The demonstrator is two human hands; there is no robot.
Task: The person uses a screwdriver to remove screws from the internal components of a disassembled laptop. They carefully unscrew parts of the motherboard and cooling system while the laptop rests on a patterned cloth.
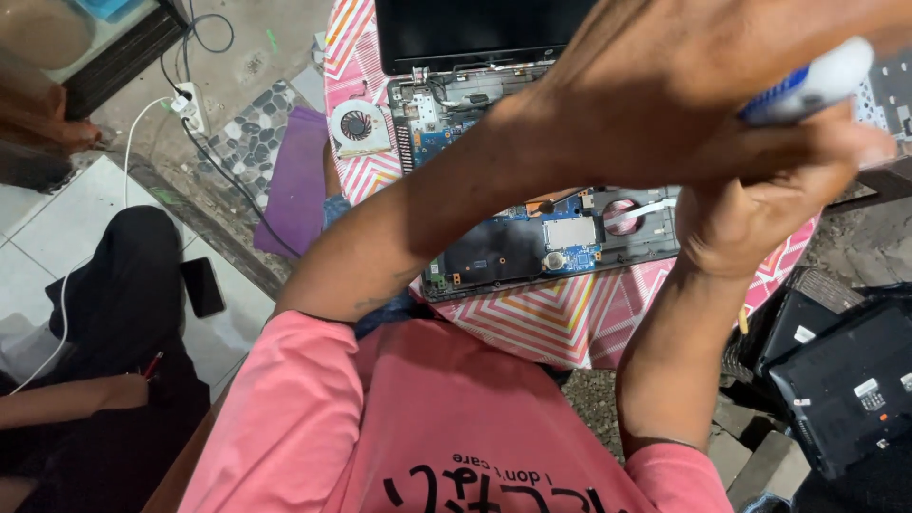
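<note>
Both hands point(750, 133) gripping a white-and-blue tube point(807, 85) above opened laptop point(532, 237) on pink zigzag tablecloth point(541, 318), tiled floor point(57, 228) left.

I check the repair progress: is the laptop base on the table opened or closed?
Opened: the laptop base shows its bare blue circuit board.

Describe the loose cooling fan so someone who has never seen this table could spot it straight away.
Start at the round table with the pink and white zigzag cloth, where an opened laptop lies with its circuit board bare. Just off the laptop's left side, on the cloth, sits the cooling fan. It is the only loose part: a pale housing around a dark round rotor.
</note>
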